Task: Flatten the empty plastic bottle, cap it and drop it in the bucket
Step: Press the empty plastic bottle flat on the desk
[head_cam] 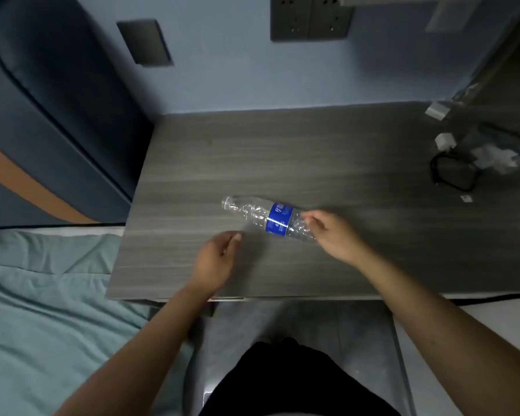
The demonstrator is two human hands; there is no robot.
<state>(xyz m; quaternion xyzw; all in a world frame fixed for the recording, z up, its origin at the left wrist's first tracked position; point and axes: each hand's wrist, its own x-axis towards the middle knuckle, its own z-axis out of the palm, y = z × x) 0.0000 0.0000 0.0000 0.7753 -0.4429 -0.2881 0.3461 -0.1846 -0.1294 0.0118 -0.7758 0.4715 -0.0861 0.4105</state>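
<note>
A clear, crumpled plastic bottle with a blue label lies on its side on the grey wooden table, its uncapped neck pointing left. My right hand grips the bottle's base end, fingers curled over it. My left hand hovers just left of and below the bottle, apart from it, with fingers loosely curled; I cannot tell whether it holds a cap. No bucket is in view.
A black cable, a white plug and crumpled clear plastic lie at the table's right end. A bed with a teal sheet sits to the left. Wall sockets are above the table.
</note>
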